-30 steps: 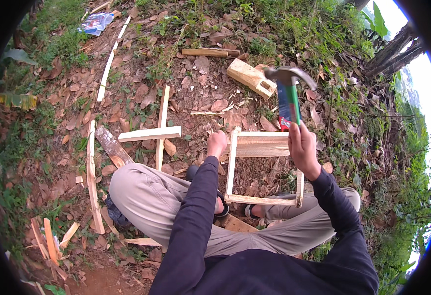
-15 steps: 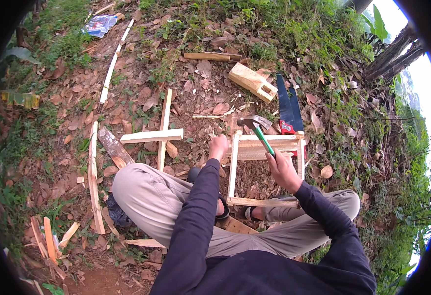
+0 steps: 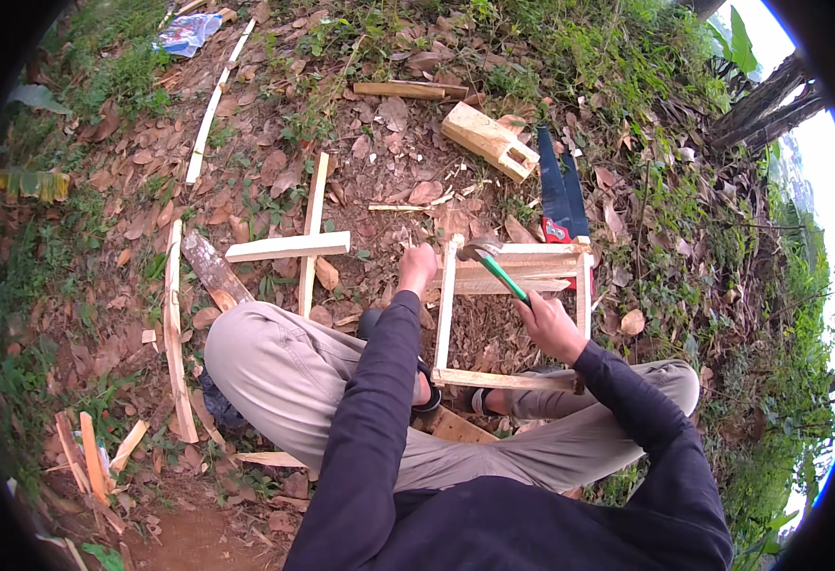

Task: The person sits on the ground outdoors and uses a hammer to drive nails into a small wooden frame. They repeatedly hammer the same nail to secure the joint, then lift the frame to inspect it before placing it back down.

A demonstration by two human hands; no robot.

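Observation:
My right hand (image 3: 553, 328) grips a claw hammer (image 3: 504, 278) by its green handle. The hammer's metal head is just right of the upper left corner of a rectangular wooden frame (image 3: 443, 324). That frame stands in front of my crossed legs, with pale bars on its sides and slats across its far part. Left of the same corner, my left hand (image 3: 417, 267) is closed in a fist or pinch; anything inside its fingers is hidden or too small to name.
Beyond the frame lie a handsaw (image 3: 562, 186) with a red handle and a notched wooden block (image 3: 489, 141). Two sticks (image 3: 289, 246) cross on the leaf-covered ground to the left. Long strips (image 3: 176, 333), split wood (image 3: 94, 457) and a plastic bag (image 3: 187, 34) lie farther left.
The hammer head has come down and left, closer to the frame's upper left corner. My left hand stays closed beside that corner. The whole view has shifted slightly.

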